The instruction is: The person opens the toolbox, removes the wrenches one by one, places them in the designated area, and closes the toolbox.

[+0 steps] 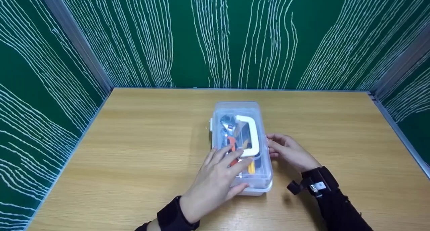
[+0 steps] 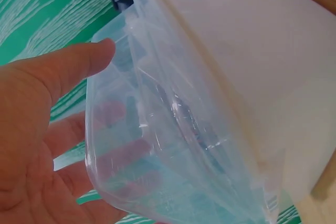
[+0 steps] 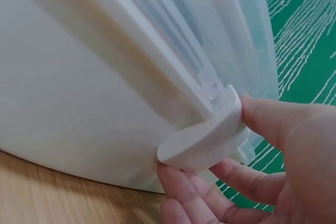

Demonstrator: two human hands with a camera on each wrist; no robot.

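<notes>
A toolbox [image 1: 237, 106] with a clear lid and white base sits lengthwise on the table, its lid down. Through the lid show an adjustable wrench [image 1: 228, 124], an orange-red handle [image 1: 232, 142] and a yellow item [image 1: 251, 167]. My left hand [image 1: 215, 177] rests on the lid's near part, fingers spread over the top and thumb toward the near end. At the box's right side, my right hand [image 1: 294, 153] pinches a white latch [image 3: 205, 135], thumb on its upper edge and fingers beneath. A white carry handle [image 1: 254, 137] lies flat on the lid.
The wooden table [image 1: 151, 130] extends around the box. Green panels [image 1: 181, 39] with wavy white lines stand at the back and both sides, joined by grey metal posts [image 1: 77, 36]. Another white latch [image 1: 211, 124] is on the box's left side.
</notes>
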